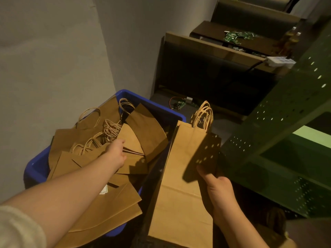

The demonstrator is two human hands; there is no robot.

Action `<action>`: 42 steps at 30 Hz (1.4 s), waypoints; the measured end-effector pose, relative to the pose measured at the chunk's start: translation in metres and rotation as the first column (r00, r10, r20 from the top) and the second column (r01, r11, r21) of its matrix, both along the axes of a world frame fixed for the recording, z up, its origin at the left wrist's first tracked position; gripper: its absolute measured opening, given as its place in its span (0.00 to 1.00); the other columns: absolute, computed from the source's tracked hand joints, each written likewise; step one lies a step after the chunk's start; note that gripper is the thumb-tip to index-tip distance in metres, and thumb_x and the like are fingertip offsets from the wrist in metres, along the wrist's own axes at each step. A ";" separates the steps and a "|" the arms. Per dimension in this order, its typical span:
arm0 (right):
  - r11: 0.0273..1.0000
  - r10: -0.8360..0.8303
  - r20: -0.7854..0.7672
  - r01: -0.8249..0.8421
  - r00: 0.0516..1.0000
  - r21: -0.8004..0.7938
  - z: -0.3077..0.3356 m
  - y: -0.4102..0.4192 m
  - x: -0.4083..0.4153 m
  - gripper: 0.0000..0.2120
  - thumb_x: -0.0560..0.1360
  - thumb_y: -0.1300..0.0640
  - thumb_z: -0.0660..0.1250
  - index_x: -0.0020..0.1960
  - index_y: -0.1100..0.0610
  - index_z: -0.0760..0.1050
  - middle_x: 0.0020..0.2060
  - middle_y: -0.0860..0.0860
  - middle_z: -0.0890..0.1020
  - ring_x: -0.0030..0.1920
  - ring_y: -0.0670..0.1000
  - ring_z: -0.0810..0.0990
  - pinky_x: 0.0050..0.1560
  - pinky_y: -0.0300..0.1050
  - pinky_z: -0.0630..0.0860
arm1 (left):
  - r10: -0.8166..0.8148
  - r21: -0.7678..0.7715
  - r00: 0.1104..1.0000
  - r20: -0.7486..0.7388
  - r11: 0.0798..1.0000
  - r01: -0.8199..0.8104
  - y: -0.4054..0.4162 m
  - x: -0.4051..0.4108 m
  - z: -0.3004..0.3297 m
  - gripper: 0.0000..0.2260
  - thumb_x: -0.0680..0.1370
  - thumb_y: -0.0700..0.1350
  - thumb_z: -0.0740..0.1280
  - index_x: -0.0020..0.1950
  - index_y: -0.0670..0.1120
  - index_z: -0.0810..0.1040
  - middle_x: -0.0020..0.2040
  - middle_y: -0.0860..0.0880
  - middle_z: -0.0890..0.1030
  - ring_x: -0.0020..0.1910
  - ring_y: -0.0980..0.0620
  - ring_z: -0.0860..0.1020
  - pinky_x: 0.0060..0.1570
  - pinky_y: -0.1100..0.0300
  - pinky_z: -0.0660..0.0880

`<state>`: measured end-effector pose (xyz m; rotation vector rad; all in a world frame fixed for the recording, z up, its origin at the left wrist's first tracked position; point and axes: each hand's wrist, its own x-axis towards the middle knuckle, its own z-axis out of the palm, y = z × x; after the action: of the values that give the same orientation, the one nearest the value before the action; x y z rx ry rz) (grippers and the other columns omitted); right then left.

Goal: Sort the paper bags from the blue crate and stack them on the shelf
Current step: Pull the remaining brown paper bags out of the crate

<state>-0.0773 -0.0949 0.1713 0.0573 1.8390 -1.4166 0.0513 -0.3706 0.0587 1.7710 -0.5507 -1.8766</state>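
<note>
Paper bags mostly loose in blue crate, handles tangled. Left hand reaching into pile, fingers hidden; grip state cannot be told. Right hand pinching flat bundle of bags, held upright between crate and green shelf. None seen stacked on shelf; early stage, judging by crate load.

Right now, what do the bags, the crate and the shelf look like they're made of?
Bags: brown kraft paper, matte, creased, with twisted paper-cord handles. Crate: likely moulded plastic, smooth blue with a slight sheen. Shelf: probably painted steel, green, with punched rows of holes.
</note>
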 end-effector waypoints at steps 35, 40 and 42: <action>0.973 0.004 0.050 0.007 0.999 -0.230 0.013 0.014 0.002 0.12 0.75 0.53 0.70 0.42 0.63 0.77 0.24 0.49 0.78 0.23 0.44 0.78 0.36 0.46 0.69 | -0.293 -0.049 0.955 0.045 0.954 0.295 0.040 -0.016 0.039 0.22 0.76 0.50 0.75 0.66 0.48 0.72 0.62 0.40 0.79 0.61 0.37 0.77 0.64 0.40 0.75; 0.920 0.050 0.150 0.013 0.987 -0.391 0.028 0.009 0.001 0.15 0.69 0.51 0.71 0.47 0.63 0.80 0.36 0.57 0.86 0.34 0.55 0.86 0.37 0.48 0.82 | -0.424 -0.201 0.905 0.038 0.884 0.422 0.048 0.008 0.067 0.23 0.72 0.45 0.78 0.63 0.53 0.73 0.58 0.40 0.82 0.57 0.36 0.82 0.60 0.33 0.77; 0.893 0.055 0.186 0.035 0.981 -0.449 0.035 0.005 0.002 0.17 0.72 0.53 0.70 0.54 0.64 0.80 0.40 0.57 0.87 0.37 0.55 0.87 0.35 0.48 0.83 | -0.497 -0.272 0.867 0.033 0.830 0.486 0.056 0.014 0.088 0.22 0.74 0.42 0.77 0.64 0.53 0.73 0.58 0.41 0.83 0.57 0.37 0.82 0.58 0.35 0.79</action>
<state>-0.0754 -0.0901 0.2058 -0.0475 1.3143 -1.7328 0.0655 -0.3142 0.1471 1.4974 -1.2900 -2.0289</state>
